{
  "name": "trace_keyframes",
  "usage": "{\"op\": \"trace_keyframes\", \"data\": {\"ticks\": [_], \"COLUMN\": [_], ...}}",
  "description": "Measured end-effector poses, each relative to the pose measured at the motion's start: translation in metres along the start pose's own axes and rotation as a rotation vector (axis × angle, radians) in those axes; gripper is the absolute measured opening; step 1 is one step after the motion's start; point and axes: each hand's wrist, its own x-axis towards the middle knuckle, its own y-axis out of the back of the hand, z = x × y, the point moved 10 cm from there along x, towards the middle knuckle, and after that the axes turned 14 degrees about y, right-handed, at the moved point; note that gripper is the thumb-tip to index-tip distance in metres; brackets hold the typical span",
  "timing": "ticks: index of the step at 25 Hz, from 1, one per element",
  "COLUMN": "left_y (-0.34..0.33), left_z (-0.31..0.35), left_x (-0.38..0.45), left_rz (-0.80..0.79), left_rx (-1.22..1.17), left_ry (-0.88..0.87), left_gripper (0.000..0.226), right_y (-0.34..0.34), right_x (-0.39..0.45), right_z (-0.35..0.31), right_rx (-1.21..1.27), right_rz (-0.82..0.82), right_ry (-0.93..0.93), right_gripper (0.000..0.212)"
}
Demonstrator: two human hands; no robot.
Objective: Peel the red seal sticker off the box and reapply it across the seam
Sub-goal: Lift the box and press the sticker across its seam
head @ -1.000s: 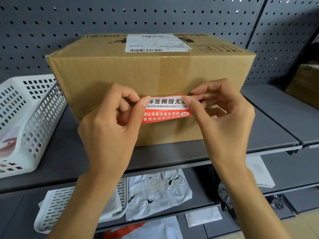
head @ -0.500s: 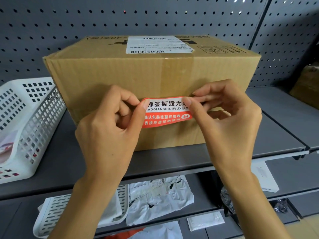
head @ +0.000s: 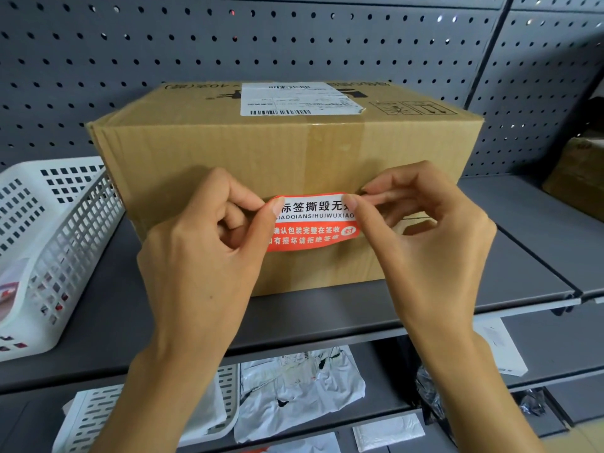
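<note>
A brown cardboard box point(head: 228, 152) stands on a grey shelf, with a clear tape strip running down the middle of its front face and a white shipping label on top. A red and white seal sticker point(head: 313, 222) with printed text lies horizontally in front of the box's front face, over the tape strip. My left hand point(head: 202, 256) pinches the sticker's left end between thumb and forefinger. My right hand point(head: 421, 237) pinches its right end the same way. Whether the sticker touches the cardboard I cannot tell.
A white plastic basket point(head: 49, 243) stands at the left on the same grey shelf point(head: 327, 318). A grey pegboard point(head: 261, 44) backs the shelf. A second brown box point(head: 578, 178) sits far right. Below, a lower shelf holds white mailer bags point(head: 294, 393) and another white basket point(head: 98, 416).
The view has shifted slightly, with box and hands lower in frame. Both hands keep hold of the sticker ends in front of the box face, with little movement relative to the box.
</note>
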Motion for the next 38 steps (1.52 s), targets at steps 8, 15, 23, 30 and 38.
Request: {"op": "trace_keyframes", "data": {"ticks": [8,15,23,30,38], "left_y": [0.004,-0.004,0.011,-0.004,-0.019], "left_z": [0.002,0.029,0.003,0.022,0.016], "left_x": [0.004,-0.003,0.006,-0.001,-0.023], "left_rz": [0.002,0.011,0.022,-0.004,0.042], "left_rx": [0.024,0.124,0.107,0.171,0.317], "left_ry": [0.032,-0.14,-0.048,-0.15,-0.287], "left_gripper": [0.029,0.039,0.041,0.037,0.039], "right_y": [0.008,-0.017,0.002,-0.019,-0.035], "right_x": [0.008,0.02,0.023,0.021,-0.009], "right_z": [0.0,-0.019,0.004,-0.009,-0.006], "right_rx": [-0.14,-0.2,-0.184,-0.148,-0.305], "right_rz": [-0.002,-0.201,-0.159,-0.261,-0.348], "right_ry": [0.018,0.132,0.073,0.134,0.284], "right_gripper": [0.029,0.032,0.035,0.031,0.03]}}
